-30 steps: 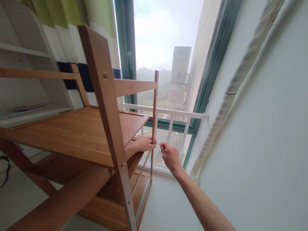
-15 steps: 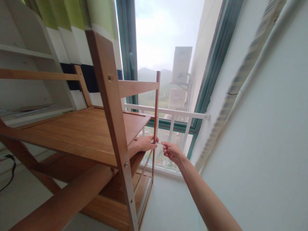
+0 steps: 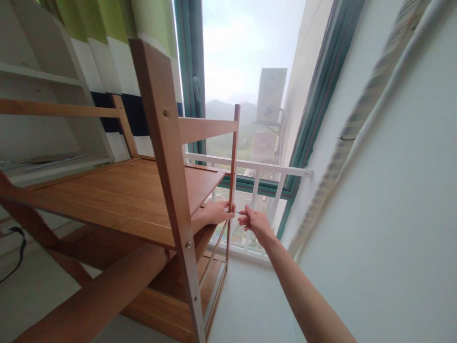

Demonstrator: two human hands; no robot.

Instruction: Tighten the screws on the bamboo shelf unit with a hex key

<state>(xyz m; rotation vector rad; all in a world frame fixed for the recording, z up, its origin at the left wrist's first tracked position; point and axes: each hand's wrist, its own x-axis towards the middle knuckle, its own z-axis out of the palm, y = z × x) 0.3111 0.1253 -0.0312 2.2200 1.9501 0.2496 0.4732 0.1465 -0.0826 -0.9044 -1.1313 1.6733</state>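
A brown wooden shelf rack fills the left and centre of the view. My left hand reaches under its top board and grips the far upright post. My right hand is closed in a pinch just right of that post, holding a thin metal tool whose tip points at the post. The two hands are almost touching.
A window with a teal frame and a white guard rail lies straight ahead. A white wall runs along the right. A white bookcase and a striped curtain stand at the left, with a black cable on the floor.
My right hand has moved up and left, closer to the post and my left hand. The view has shifted slightly; my left hand stays on the post.
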